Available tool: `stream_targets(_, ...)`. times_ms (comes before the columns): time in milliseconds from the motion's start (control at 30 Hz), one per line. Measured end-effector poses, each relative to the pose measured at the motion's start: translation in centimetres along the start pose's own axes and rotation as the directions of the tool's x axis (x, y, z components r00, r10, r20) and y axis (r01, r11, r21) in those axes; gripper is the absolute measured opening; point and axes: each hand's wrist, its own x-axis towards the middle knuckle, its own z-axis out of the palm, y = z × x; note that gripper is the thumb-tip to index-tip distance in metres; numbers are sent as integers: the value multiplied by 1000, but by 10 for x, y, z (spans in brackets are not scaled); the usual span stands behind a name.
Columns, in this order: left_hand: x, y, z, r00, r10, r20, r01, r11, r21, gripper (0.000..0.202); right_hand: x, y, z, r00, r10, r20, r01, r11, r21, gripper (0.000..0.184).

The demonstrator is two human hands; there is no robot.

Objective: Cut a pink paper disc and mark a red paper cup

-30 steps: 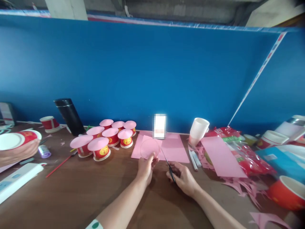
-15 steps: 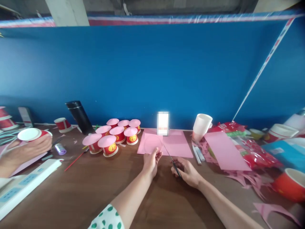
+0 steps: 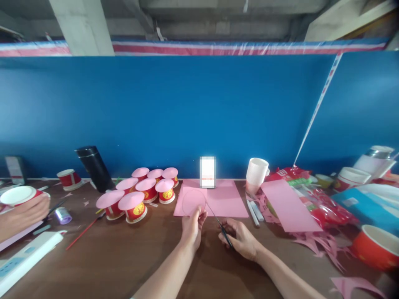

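My left hand point(image 3: 193, 226) pinches the lower edge of a pink paper square point(image 3: 192, 200) with a circle drawn on it. In my right hand point(image 3: 240, 238) is a pair of scissors point(image 3: 225, 233) with dark handles, its thin blades reaching up to the right edge of that square. Behind the square, larger pink sheets point(image 3: 229, 201) lie flat on the table. To the left stand several red paper cups point(image 3: 166, 195) turned upside down, each topped by a pink paper cone point(image 3: 131, 201).
A black bottle point(image 3: 95, 168), a paintbrush point(image 3: 81, 235), a white power strip point(image 3: 29, 257) and a co-worker's hand point(image 3: 26, 218) with a cup are at left. On the right are stacked white cups point(image 3: 256, 174), pink scraps point(image 3: 324, 245), red packets point(image 3: 333, 205) and an orange cup point(image 3: 375, 249).
The camera view has tilted up and turned slightly right, so everything sits lower and mostly further left. My hands keep nearly the same hold on the paper and scissors.
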Motion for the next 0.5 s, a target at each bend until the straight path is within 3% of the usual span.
stream_targets(300,-4,-1,2,1000,13,-18,-13,1000,23,14,1,1,0,998,-34,-43,31,996,-83,12)
stream_targets(500,-7,-7,0,998,24,57,-31,991,127,24,2,3,3,994,-77,-83,73,996,-57,9)
